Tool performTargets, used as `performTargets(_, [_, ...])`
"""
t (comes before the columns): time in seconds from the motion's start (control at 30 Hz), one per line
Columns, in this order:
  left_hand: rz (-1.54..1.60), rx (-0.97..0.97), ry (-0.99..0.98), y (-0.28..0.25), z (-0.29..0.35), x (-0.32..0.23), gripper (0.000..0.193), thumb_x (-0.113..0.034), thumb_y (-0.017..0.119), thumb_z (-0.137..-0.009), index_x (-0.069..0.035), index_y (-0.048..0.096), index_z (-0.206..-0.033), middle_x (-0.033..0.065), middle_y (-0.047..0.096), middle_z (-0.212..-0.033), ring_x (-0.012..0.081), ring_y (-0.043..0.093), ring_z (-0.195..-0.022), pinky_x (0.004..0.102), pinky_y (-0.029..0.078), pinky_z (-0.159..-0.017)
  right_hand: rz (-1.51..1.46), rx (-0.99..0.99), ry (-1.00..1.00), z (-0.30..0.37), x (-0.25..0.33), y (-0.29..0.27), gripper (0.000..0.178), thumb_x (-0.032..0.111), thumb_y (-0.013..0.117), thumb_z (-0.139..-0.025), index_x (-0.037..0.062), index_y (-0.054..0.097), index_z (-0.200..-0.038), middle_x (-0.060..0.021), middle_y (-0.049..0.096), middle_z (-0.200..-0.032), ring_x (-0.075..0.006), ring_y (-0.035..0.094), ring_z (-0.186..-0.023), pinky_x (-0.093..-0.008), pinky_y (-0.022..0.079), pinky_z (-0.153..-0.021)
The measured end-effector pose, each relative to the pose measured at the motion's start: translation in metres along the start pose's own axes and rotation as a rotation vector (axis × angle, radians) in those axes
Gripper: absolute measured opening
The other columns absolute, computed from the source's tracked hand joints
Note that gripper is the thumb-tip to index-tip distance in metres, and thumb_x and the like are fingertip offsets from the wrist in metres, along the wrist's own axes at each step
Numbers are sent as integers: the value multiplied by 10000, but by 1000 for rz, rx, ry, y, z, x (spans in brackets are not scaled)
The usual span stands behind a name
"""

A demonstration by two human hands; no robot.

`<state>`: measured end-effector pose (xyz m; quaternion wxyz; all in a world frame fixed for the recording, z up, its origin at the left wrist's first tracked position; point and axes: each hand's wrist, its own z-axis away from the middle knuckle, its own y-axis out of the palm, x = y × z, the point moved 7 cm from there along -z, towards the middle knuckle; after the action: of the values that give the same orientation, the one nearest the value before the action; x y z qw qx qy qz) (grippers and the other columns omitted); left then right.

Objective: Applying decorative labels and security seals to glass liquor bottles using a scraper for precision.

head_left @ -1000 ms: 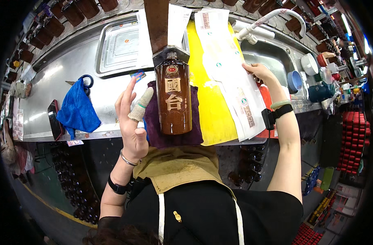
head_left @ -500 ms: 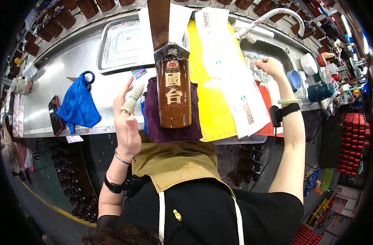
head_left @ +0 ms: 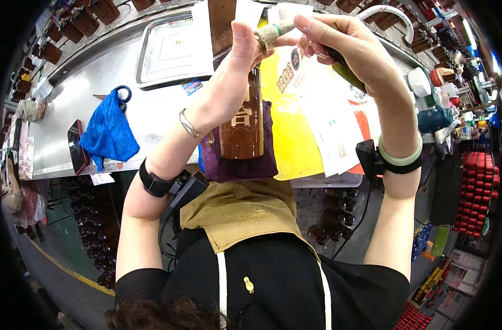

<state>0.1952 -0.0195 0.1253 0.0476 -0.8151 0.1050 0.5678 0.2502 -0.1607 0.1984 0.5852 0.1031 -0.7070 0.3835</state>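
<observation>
A brown glass bottle (head_left: 241, 135) with pale lettering lies on a folded purple cloth (head_left: 212, 165), its upper part hidden by my left hand (head_left: 235, 77). That hand is over the bottle, thumb apart and fingers stretched to the right; some fingers are hidden. A knitted finger cover (head_left: 268, 37) sits on one finger, close to my right thumb; I cannot tell whether they touch. My right hand (head_left: 366, 55) is closed, fingertips pinching what looks like a thin see-through decal with an oval emblem (head_left: 295, 58), over white printed paper (head_left: 339, 132).
A yellow sheet (head_left: 295, 154) lies under the paper. To the left are a metal tray (head_left: 171, 52), a blue cloth (head_left: 111, 135) with scissors (head_left: 122, 94), and a phone (head_left: 75, 146). A white faucet (head_left: 391, 11) curves over the right side. Brown bottles (head_left: 78, 25) line the back.
My right hand has come from the sink leftward toward the bottle, with the decal-like film now in its fingers. My left hand has moved up and right, over the bottle's upper part.
</observation>
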Motion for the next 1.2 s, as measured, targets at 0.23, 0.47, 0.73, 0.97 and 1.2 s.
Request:
performTargets(0.23, [111, -86, -152, -37, 14, -5, 437, -347, 528, -1128, 0, 621, -1377, 59, 732, -1144, 150, 666, -1097, 342, 470, -1086, 39, -58, 196, -4, 30, 2, 417, 471, 723, -1013, 94, 730, -835, 33, 588, -723, -41, 480, -661, -218, 356, -619])
performTargets(0.47, [-142, -66, -156, -69, 58, -10, 254, -150, 664, -1064, -14, 670, -1278, 40, 739, -1069, 105, 663, -947, 298, 538, -859, 46, -9, -17, 18, 4, 16, 376, 367, 771, -1001, 71, 658, -798, 59, 512, -741, -18, 436, -670, -206, 316, -616])
performTargets(0.73, [-117, -91, -461, -50, 131, 2, 393, -81, 749, -986, -38, 658, -1366, 6, 706, -1021, 73, 667, -959, 235, 544, -870, 60, -14, 275, 84, -55, 65, 298, 238, 831, -933, 48, 669, -771, 96, 502, -660, -8, 389, -613, -234, 282, -552])
performTargets(0.97, [119, -76, -553, -41, 158, 22, 436, -19, 791, -935, -40, 646, -1346, -78, 550, -865, 10, 516, -781, 196, 451, -705, -45, -22, 374, 115, -77, 90, 289, 280, 836, -934, 26, 740, -836, 82, 546, -660, -18, 439, -611, -242, 340, -554])
performTargets(1.2, [250, -48, -583, -35, 170, 34, 429, -18, 727, -987, -49, 615, -1400, -75, 481, -898, 31, 494, -843, 220, 462, -799, -19, -78, 340, 123, -90, 103, 205, 208, 825, -936, 19, 758, -894, 57, 613, -716, -37, 481, -658, -245, 382, -606])
